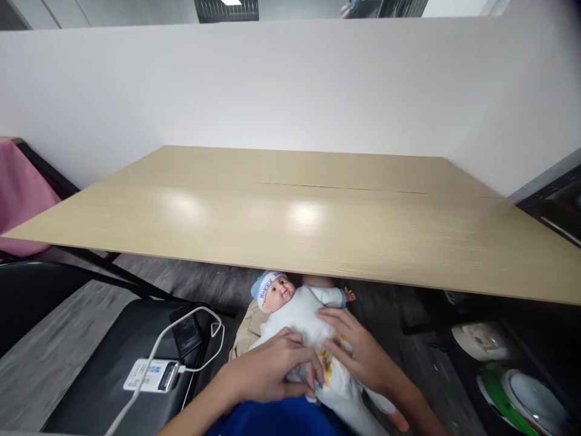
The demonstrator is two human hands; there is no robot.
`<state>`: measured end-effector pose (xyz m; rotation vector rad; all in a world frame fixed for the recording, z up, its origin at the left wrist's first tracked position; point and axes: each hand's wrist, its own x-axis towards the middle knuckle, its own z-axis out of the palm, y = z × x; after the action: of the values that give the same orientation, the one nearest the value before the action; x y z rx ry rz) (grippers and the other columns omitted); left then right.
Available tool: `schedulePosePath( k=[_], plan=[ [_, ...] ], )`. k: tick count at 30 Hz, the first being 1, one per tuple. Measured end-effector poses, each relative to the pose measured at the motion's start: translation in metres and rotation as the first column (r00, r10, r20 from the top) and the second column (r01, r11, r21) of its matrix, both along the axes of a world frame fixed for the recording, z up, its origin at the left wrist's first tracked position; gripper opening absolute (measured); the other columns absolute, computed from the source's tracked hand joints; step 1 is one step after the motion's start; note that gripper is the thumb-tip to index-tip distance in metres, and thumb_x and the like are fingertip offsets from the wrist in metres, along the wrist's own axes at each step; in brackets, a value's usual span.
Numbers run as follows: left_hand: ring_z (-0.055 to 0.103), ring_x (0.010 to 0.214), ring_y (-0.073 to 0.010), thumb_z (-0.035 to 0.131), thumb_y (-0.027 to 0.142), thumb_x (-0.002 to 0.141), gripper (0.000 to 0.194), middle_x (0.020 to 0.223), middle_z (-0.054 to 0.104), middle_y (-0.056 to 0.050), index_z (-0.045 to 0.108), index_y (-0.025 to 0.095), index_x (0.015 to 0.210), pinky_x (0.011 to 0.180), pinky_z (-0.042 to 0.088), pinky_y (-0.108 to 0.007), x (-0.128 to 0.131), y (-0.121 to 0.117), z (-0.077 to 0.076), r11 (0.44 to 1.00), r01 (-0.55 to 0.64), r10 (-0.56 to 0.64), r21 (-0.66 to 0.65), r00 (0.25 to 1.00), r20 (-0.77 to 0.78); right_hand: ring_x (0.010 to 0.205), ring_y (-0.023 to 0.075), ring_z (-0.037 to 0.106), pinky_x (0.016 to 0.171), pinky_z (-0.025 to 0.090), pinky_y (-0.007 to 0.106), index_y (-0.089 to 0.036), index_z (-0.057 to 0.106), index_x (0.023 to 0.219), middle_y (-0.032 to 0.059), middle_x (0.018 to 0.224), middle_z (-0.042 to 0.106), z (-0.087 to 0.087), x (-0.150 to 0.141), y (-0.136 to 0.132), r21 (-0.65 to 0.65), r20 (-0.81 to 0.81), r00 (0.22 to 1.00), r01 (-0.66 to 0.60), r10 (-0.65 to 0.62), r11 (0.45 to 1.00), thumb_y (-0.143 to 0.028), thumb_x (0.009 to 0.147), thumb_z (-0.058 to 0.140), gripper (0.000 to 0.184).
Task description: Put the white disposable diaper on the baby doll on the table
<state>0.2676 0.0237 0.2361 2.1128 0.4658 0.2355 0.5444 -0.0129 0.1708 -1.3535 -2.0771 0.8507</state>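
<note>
A baby doll (290, 321) in a white top lies across my lap, its head toward the table edge. It wears a blue and white hat (265, 286) with lettering. A white diaper (333, 375) with a yellow and orange print covers its hips. My left hand (284, 363) is at the diaper's near side, fingers bent and thumb drawn in, pinching what looks like its edge; the fingertips are partly hidden. Across the doll's belly and the diaper's front lies my right hand (358, 351), its fingers stretched out and apart.
A wooden table (290, 230) spans the view ahead of the doll. On the black chair (113, 339) to the left lie a phone (186, 332) and a white power bank (152, 375) with a white cable. Round containers (521, 393) sit on a dark shelf at lower right.
</note>
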Motion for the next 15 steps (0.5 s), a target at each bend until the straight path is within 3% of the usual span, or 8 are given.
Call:
schedulePosePath(
  k=[3, 6, 8, 10, 12, 15],
  plan=[
    [0.077, 0.103, -0.0227, 0.085, 0.048, 0.094, 0.033, 0.101, 0.085, -0.001, 0.077, 0.027, 0.119, 0.098, 0.055, -0.033, -0.015, 0.0, 0.009, 0.985, 0.054, -0.065, -0.164, 0.996, -0.062, 0.138, 0.0297, 0.063, 0.117, 0.052, 0.044, -0.03, 0.069, 0.148, 0.0117, 0.147, 0.068, 0.015, -0.01, -0.016, -0.054, 0.053, 0.993, -0.099, 0.102, 0.994, -0.038, 0.109, 0.061, 0.041],
    [0.075, 0.081, -0.0188, 0.08, 0.057, 0.096, 0.043, 0.087, 0.079, 0.0, 0.077, 0.025, 0.124, 0.078, 0.056, -0.029, -0.011, 0.001, 0.006, 0.97, 0.045, -0.064, -0.239, 0.995, -0.072, 0.103, 0.0263, 0.07, 0.098, 0.055, 0.039, -0.027, 0.079, 0.108, 0.0078, 0.106, 0.077, 0.021, 0.01, -0.031, -0.113, 0.098, 0.993, -0.055, 0.067, 0.992, -0.041, 0.112, 0.055, 0.029],
    [0.074, 0.09, -0.0203, 0.072, 0.054, 0.103, 0.037, 0.095, 0.079, -0.003, 0.076, 0.023, 0.123, 0.087, 0.055, -0.032, 0.006, 0.005, -0.002, 0.994, -0.036, 0.033, -0.101, 0.999, -0.035, 0.087, 0.0243, 0.067, 0.087, 0.051, 0.036, -0.025, 0.073, 0.086, 0.0054, 0.087, 0.074, 0.019, 0.032, -0.042, -0.203, 0.121, 0.992, 0.004, 0.021, 0.979, -0.048, 0.113, 0.051, 0.041],
    [0.07, 0.112, -0.0268, 0.071, 0.051, 0.103, 0.037, 0.117, 0.078, -0.01, 0.073, 0.021, 0.125, 0.105, 0.051, -0.041, 0.036, 0.01, -0.017, 0.986, -0.102, 0.104, 0.133, 0.994, -0.009, 0.08, 0.023, 0.066, 0.078, 0.047, 0.033, -0.024, 0.07, 0.08, 0.0047, 0.081, 0.072, 0.014, 0.05, -0.054, -0.334, 0.109, 0.994, 0.067, -0.032, 0.94, -0.054, 0.113, 0.047, 0.05],
    [0.064, 0.126, -0.0346, 0.077, 0.054, 0.097, 0.051, 0.135, 0.074, -0.018, 0.069, 0.017, 0.131, 0.11, 0.049, -0.048, 0.076, 0.015, -0.038, 0.948, -0.017, 0.047, 0.319, 0.995, -0.088, 0.075, 0.0215, 0.065, 0.072, 0.044, 0.031, -0.023, 0.068, 0.08, 0.0043, 0.079, 0.072, 0.003, 0.059, -0.065, -0.445, 0.093, 0.994, 0.098, -0.063, 0.89, -0.058, 0.113, 0.042, 0.055],
    [0.069, 0.123, -0.0436, 0.089, 0.051, 0.084, 0.063, 0.12, 0.079, -0.024, 0.073, 0.006, 0.126, 0.107, 0.05, -0.055, 0.138, 0.02, -0.078, 0.883, 0.191, -0.054, 0.429, 0.949, -0.312, 0.074, 0.0207, 0.064, 0.069, 0.04, 0.03, -0.022, 0.067, 0.079, 0.0035, 0.078, 0.073, -0.022, 0.056, -0.079, -0.481, 0.134, 0.984, 0.166, -0.114, 0.861, -0.06, 0.11, 0.046, 0.054]
  ],
)
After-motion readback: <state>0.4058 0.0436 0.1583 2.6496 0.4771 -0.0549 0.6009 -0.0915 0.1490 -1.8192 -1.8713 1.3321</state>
